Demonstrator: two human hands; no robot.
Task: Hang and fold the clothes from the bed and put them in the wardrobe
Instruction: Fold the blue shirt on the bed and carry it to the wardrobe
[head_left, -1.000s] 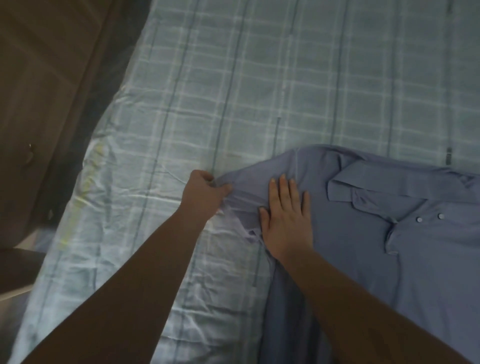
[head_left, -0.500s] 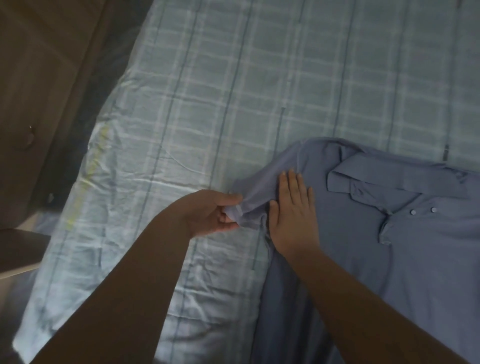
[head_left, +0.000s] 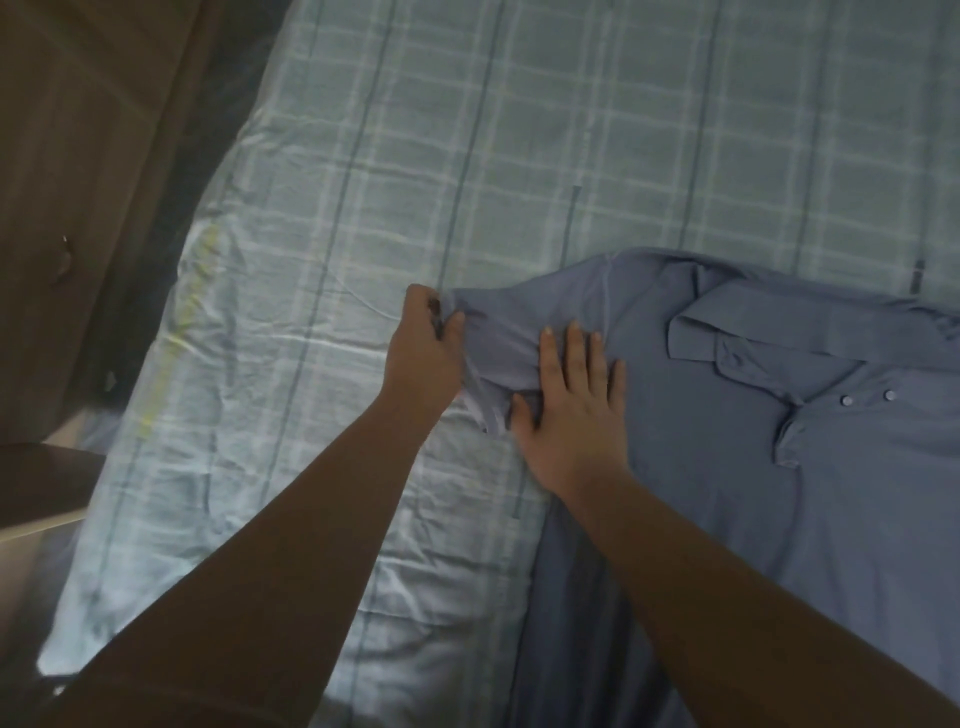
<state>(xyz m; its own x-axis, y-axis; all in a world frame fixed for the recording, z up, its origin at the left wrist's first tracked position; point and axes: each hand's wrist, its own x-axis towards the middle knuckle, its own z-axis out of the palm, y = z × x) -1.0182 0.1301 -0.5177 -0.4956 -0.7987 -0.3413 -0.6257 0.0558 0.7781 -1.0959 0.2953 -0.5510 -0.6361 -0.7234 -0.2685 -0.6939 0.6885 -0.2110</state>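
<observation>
Where the bed (head_left: 571, 130) ends, dark furniture (head_left: 78, 156), perhaps a wardrobe, stands.

The view was dim, bluish and grainy throughout. A pale sheen lay on the wrinkled bedsheet (head_left: 208, 374) toward eight o'clock. The foreground at six o'clock was near-black shadow, and nine o'clock was soft and blurred.

Soft matt blue cloth polo shirt (head_left: 753, 493) with small glossy buttons (head_left: 848, 400); wrinkled checked cotton-like bedsheet (head_left: 519, 130); dark matt wood-grain furniture (head_left: 78, 130), upper left.
</observation>
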